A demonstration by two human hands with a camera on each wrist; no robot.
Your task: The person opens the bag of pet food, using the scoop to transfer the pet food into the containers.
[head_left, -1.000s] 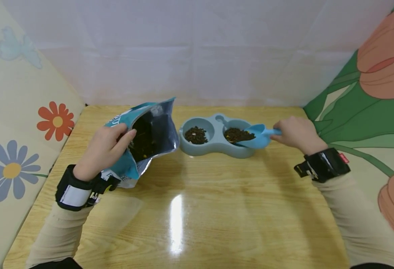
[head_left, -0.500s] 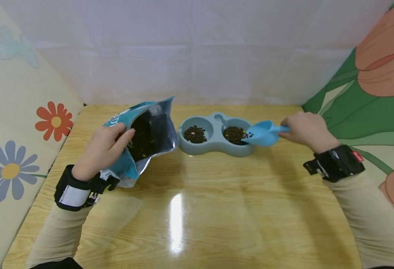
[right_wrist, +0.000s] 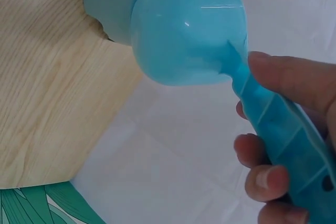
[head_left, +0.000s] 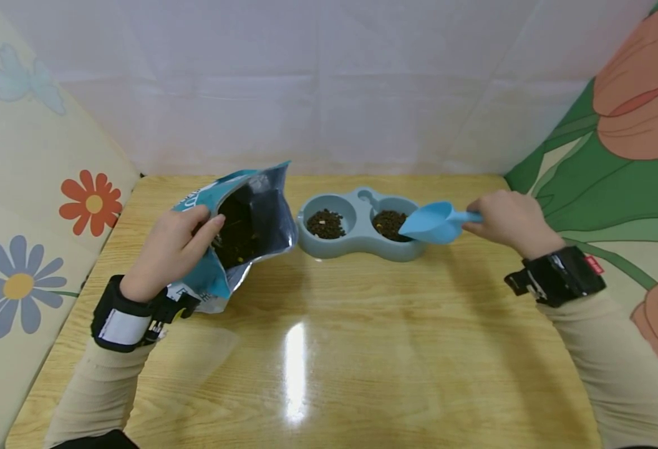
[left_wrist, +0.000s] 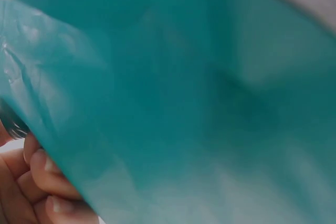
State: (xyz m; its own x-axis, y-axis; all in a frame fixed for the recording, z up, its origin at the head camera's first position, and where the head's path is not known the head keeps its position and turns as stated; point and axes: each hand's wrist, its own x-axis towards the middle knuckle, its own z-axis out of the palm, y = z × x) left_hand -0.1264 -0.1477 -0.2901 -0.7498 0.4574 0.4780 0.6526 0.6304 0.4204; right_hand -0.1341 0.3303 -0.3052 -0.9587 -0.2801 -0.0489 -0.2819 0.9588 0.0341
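My left hand [head_left: 179, 249] grips the edge of a teal pouch [head_left: 216, 271], whose silver-lined mouth gapes to the right with dark brown pellets inside. The pouch fills most of the left wrist view, with curled fingers [left_wrist: 50, 182] at its edge. My right hand [head_left: 508, 218] holds a blue scoop [head_left: 435, 224] by its handle. The scoop's tip dips over the right bowl of a blue-grey double bowl [head_left: 362, 240]. No pellets show in the scoop's hollow. Brown pellets [head_left: 389, 223] lie in the right bowl, and more pellets [head_left: 325, 224] lie in the left one.
The wooden table [head_left: 351, 349] carries everything and meets a white cloth backdrop [head_left: 317, 93] behind the bowls. Flower-printed panels stand on both sides, a cream one [head_left: 31, 187] at left and a green and orange one [head_left: 632, 162] at right.
The right hand has drawn back to the right and tilted the scoop. Pellets in the scoop have slid off into the right bowl. The left hand and pouch have hardly moved.
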